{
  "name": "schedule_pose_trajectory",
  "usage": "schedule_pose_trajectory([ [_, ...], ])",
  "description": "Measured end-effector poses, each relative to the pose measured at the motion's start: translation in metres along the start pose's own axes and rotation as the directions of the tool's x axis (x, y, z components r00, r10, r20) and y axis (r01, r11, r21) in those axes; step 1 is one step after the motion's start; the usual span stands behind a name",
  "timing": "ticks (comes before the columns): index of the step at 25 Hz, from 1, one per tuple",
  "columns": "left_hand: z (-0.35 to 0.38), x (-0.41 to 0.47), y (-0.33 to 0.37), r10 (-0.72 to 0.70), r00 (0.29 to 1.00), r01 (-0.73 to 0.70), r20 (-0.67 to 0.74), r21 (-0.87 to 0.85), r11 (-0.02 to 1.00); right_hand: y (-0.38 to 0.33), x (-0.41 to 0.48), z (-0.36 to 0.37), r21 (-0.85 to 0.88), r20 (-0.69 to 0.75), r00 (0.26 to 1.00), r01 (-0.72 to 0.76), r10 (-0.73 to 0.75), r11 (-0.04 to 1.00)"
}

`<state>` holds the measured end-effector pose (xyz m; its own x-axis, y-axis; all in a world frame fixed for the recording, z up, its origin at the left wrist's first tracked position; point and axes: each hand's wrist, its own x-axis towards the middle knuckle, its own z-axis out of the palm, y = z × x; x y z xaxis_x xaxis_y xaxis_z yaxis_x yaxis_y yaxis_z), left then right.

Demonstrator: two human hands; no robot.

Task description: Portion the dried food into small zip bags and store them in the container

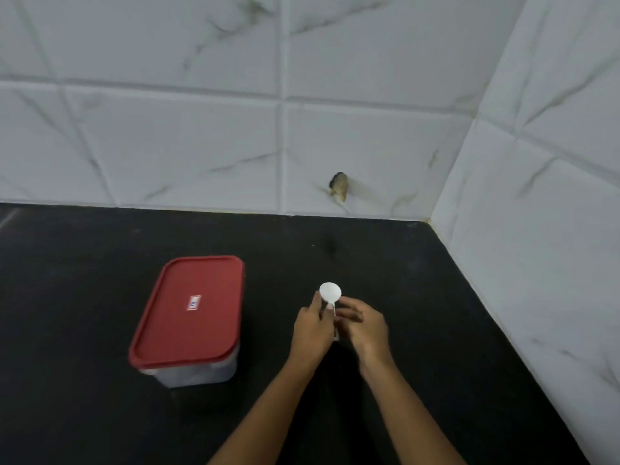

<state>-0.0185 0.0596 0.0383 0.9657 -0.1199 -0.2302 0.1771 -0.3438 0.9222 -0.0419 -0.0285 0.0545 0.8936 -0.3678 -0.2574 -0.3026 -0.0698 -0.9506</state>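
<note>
Spoon (330, 292), white, pinched between left hand (313, 325) and right hand (365, 325) above the black counter (84, 297), near the closed red-lidded container (189, 317)

Left of centre: lid (189, 307) is red plastic, smooth, low sheen, with a small paper-looking sticker (193, 303) on top. The box (201, 372) under it is clear plastic, slightly cloudy. Centre: spoon (330, 292) is white plastic, smooth, matt. Lower half: counter (84, 297) is black, matt, faintly speckled, stone-like. Upper half and right: wall tiles (167, 135) are white marble-look, smooth, soft sheen. One tile has a chipped spot (339, 186), rough, brownish.
</note>
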Motion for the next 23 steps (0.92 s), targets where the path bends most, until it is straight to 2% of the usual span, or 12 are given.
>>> schedule_pose_trajectory([
  [4,-0.042,-0.009,-0.021,-0.144,0.981,0.143,-0.130,-0.015,0.990,0.007,-0.009,0.060,0.024,0.140,0.988,-0.065,0.061,0.998],
  [11,-0.048,-0.016,-0.025,-0.312,0.928,0.271,-0.202,-0.205,0.940,0.008,-0.009,0.091,-0.043,0.198,0.980,-0.018,0.026,0.999],
  [15,-0.049,-0.012,-0.026,-0.267,0.942,0.262,-0.203,-0.054,0.964,0.012,-0.010,0.094,-0.013,0.221,0.975,0.001,0.002,1.000],
  [19,-0.052,-0.009,-0.026,-0.256,0.949,0.267,-0.187,0.039,0.963,0.012,-0.010,0.096,-0.095,0.243,0.969,0.080,-0.054,0.992],
  [23,-0.056,-0.007,-0.022,-0.277,0.936,0.310,-0.216,0.135,0.941,0.012,-0.008,0.093,-0.105,0.237,0.971,0.057,-0.031,0.993],
])
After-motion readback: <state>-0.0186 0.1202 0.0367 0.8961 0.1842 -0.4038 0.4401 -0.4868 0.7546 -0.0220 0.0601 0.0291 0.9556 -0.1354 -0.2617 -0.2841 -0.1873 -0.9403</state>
